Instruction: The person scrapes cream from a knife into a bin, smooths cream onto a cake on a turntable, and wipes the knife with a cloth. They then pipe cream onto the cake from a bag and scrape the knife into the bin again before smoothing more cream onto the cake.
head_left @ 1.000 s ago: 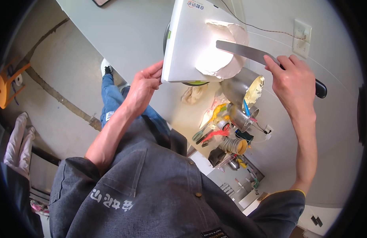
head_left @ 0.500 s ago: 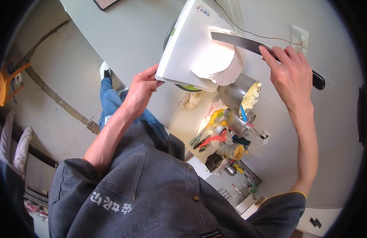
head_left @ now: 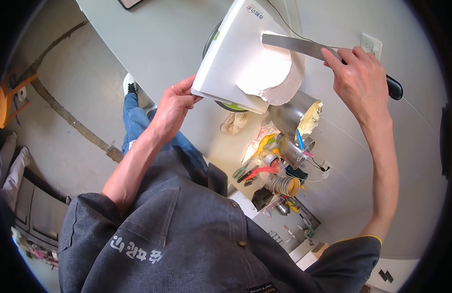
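"What does the head view show of the left hand?"

"The left hand (head_left: pixel 173 108) is clamped on the near left corner of a white board (head_left: pixel 223 66); part of the fingers is hidden at the edge."

"And the right hand?"

"The right hand (head_left: pixel 359 80) is closed round the black handle of a long flat spatula (head_left: pixel 301 46), its index finger stretched toward the metal blade. The blade points left."

"Where is the cake?"

"The round white cake (head_left: pixel 288 80) sits on the right part of the board, at the far middle of the scene. Its upper face is so bright that detail is lost. The blade crosses its far edge; I can't tell whether the metal touches the cream."

"What's under the board?"

"A round thing with a green patch (head_left: pixel 233 106), mostly hidden, on the counter (head_left: pixel 152 51)."

"And nearer?"

"A steel bowl (head_left: pixel 284 116) tipped on its side, just nearer than the cake, with pale yellow cream (head_left: pixel 311 118) at its mouth. A crumpled cloth (head_left: pixel 234 123) lies left of it. Nearer still are a steel pot (head_left: pixel 286 148) and a row of nested cups (head_left: pixel 280 185)."

"Anything else?"

"A wall socket (head_left: pixel 371 45) at far right, beyond the right hand, and another person's legs (head_left: pixel 15 171) at far left."
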A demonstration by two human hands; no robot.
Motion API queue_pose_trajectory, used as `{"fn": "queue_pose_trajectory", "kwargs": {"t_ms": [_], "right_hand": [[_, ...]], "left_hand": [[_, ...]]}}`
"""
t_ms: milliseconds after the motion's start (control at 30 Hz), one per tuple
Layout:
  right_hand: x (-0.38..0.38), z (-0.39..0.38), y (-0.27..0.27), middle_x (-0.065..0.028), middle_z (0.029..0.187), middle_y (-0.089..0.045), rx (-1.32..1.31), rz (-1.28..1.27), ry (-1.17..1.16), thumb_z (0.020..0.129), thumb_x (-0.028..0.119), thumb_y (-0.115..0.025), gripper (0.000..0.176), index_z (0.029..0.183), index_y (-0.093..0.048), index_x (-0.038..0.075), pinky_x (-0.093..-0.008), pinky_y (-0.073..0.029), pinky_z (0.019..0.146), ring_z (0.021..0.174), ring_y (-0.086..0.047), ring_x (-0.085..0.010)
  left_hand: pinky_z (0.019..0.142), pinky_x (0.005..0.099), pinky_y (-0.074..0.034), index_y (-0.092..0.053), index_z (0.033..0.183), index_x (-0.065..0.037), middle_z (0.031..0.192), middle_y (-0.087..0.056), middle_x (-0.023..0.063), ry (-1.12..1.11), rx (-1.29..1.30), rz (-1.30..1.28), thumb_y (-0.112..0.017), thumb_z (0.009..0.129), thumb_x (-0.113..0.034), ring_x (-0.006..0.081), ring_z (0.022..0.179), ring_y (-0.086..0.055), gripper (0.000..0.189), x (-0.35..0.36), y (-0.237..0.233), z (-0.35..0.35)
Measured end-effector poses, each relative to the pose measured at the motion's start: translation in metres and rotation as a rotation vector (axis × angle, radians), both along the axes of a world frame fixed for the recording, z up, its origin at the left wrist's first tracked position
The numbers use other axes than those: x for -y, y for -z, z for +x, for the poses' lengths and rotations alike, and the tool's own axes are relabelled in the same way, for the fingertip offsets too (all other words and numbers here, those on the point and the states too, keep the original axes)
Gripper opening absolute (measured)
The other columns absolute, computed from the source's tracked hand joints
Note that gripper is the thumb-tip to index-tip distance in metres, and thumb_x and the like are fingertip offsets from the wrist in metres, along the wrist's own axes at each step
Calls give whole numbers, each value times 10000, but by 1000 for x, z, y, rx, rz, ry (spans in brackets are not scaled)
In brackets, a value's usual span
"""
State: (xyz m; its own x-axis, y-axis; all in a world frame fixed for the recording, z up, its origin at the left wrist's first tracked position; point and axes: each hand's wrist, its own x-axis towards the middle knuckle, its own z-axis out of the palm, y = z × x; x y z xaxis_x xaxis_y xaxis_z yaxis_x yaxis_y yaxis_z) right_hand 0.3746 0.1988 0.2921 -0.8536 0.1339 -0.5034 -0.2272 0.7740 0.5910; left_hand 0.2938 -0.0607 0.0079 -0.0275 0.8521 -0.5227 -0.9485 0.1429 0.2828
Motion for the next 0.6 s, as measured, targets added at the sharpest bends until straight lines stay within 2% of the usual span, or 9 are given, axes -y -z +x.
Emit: {"fn": "queue_pose_trajectory", "kwargs": {"t_ms": [67, 133, 367, 567, 600], "right_hand": [[0, 0, 1, -26, 802, -675, 1, -12, 6, 739, 26, -726, 378, 1097, -801, 121, -370, -560, 678, 786, -653, -220], [1, -1, 0, -29, 789, -669, 17, -18, 24, 743, 20, -720, 344, 1067, -792, 109, -373, -565, 678, 786, -655, -222], [3, 6, -1, -30, 758, -657, 44, -45, 45, 738, 37, -728, 273, 1000, -772, 101, -385, -570, 671, 780, -657, -227], [16, 18, -1, -49, 748, -669, 83, -30, 141, 784, 75, -730, 201, 979, -771, 104, -398, -560, 658, 750, -670, -240], [17, 19, -2, -49, 747, -672, 96, -39, 168, 824, 99, -736, 198, 1015, -783, 114, -396, -552, 646, 735, -662, -239]], "left_hand": [[1279, 368, -342, -465, 1529, 109, 1432, -642, 173, -2, -1, 1, -393, 754, 165, 226, 1406, -559, 781, 0, 0, 0], [1295, 407, -330, -482, 1512, 107, 1463, -626, 171, -3, -8, 6, -391, 748, 168, 240, 1419, -554, 772, -1, 0, 0], [1297, 408, -329, -474, 1515, 110, 1469, -622, 175, 1, -18, 3, -397, 753, 163, 241, 1422, -554, 768, -1, 1, 0], [1297, 412, -329, -475, 1517, 110, 1482, -614, 174, 1, -20, 12, -401, 749, 161, 244, 1432, -546, 774, 0, 0, 0], [1297, 412, -329, -475, 1517, 110, 1485, -613, 173, 3, -21, 13, -402, 746, 161, 245, 1434, -545, 777, 0, -1, 0]]}}
